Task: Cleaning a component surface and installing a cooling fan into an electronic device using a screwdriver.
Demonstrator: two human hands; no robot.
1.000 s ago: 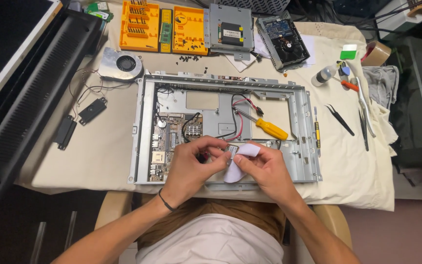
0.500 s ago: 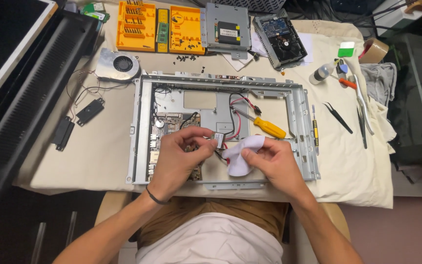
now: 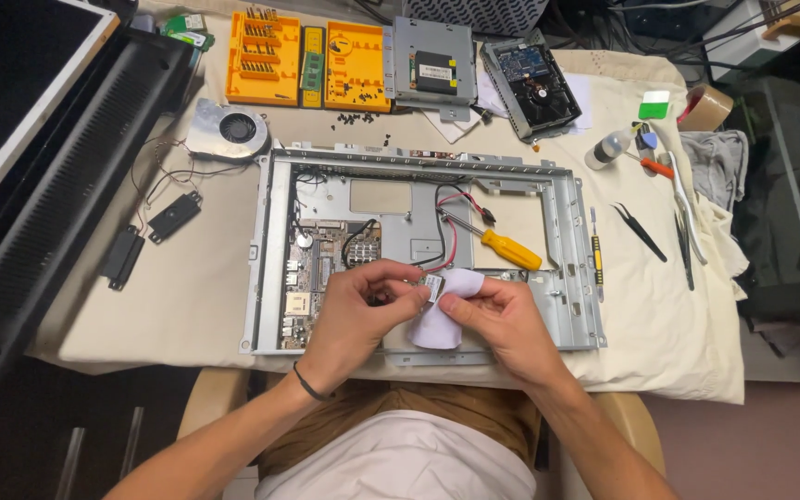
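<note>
A small chip card (image 3: 431,285) is pinched by the left hand (image 3: 363,310), and a white cloth (image 3: 443,310) (crumpled) is pinched by the right hand (image 3: 502,319).

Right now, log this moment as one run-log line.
left hand: pinches small chip | right hand: presses white cloth to it | under: metal chassis | nearby: yellow screwdriver

A table draped in beige cloth (image 3: 187,306) carries a grey metal computer chassis (image 3: 562,231), an orange plastic bit tray (image 3: 275,56), a round silver fan (image 3: 229,130) and black pointed tweezers (image 3: 639,231).
</note>
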